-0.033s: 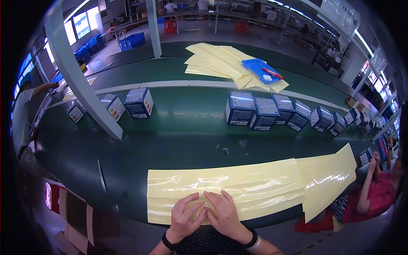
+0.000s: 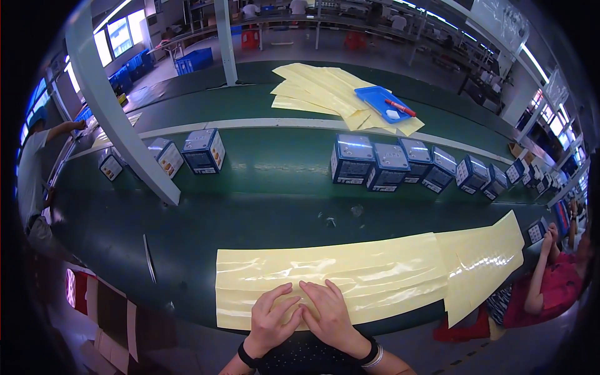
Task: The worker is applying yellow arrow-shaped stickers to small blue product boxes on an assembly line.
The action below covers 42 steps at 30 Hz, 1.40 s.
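Both hands rest close together at the near edge of a glossy pale yellow sheet (image 2: 375,269), spread lengthwise on the dark green worktable (image 2: 187,231). My left hand (image 2: 272,317) has its fingers bent and apart, with nothing visible in it. Likewise my right hand (image 2: 330,312) lies with loosely curved, separated fingers and holds nothing that I can see. The thumbs nearly meet over the sheet's front edge. At its right end the sheet overlaps another yellow sheet (image 2: 481,262), set at an angle.
Blue boxes (image 2: 353,159) line the conveyor beyond the table. Farther back, yellow sheets (image 2: 312,90) lie under a blue tray (image 2: 375,97) with a red marker (image 2: 400,107). A thin strip (image 2: 149,258) lies left. A white post (image 2: 119,106) rises there. A person in red (image 2: 550,287) sits right.
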Tool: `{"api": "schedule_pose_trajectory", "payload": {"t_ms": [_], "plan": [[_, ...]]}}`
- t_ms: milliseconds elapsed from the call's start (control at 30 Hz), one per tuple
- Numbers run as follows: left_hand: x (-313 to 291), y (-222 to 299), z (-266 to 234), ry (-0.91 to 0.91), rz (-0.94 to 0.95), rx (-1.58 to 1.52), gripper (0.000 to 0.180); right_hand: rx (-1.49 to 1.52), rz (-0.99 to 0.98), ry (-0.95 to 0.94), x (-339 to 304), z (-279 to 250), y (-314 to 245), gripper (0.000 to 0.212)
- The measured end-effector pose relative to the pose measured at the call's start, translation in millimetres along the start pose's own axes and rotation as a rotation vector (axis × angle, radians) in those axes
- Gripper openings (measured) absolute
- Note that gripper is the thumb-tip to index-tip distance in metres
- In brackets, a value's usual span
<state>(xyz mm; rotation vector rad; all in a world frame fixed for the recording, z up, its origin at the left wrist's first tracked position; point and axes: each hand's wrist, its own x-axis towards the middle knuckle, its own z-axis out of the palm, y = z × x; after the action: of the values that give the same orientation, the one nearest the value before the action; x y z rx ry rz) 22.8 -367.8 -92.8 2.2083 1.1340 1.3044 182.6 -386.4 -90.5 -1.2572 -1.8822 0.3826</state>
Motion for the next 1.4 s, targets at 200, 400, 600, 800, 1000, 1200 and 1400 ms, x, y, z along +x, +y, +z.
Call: {"api": "schedule_pose_trajectory", "payload": {"t_ms": [200, 400, 600, 800, 1000, 1200, 1400], "plan": [[0, 4, 3, -0.004, -0.011, 0.002, 0.029, 0.007, 0.011, -0.009, -2, -3, 3, 0.047], [-1, 8, 9, 0.01, 0.015, -0.002, 0.029, 0.007, 0.013, 0.002, -9, -4, 13, 0.038], [-5, 11, 17, 0.115, -0.064, -0.091, 0.028, -0.007, 0.017, -0.014, -9, -11, 13, 0.027], [2, 16, 18, 0.034, 0.031, 0.001, 0.033, 0.086, 0.095, 0.034, -11, -18, 15, 0.023], [2, 20, 26, 0.053, 0.024, -0.002, 0.034, -0.01, -0.017, -0.02, -15, -23, 23, 0.027], [7, 25, 30, 0.009, 0.049, -0.024, 0.028, 0.083, 0.084, 0.042, -15, -29, 21, 0.023], [7, 25, 36, -0.027, 0.072, -0.021, 0.02, 0.061, 0.027, 0.016, -19, -33, 30, 0.028]]}}
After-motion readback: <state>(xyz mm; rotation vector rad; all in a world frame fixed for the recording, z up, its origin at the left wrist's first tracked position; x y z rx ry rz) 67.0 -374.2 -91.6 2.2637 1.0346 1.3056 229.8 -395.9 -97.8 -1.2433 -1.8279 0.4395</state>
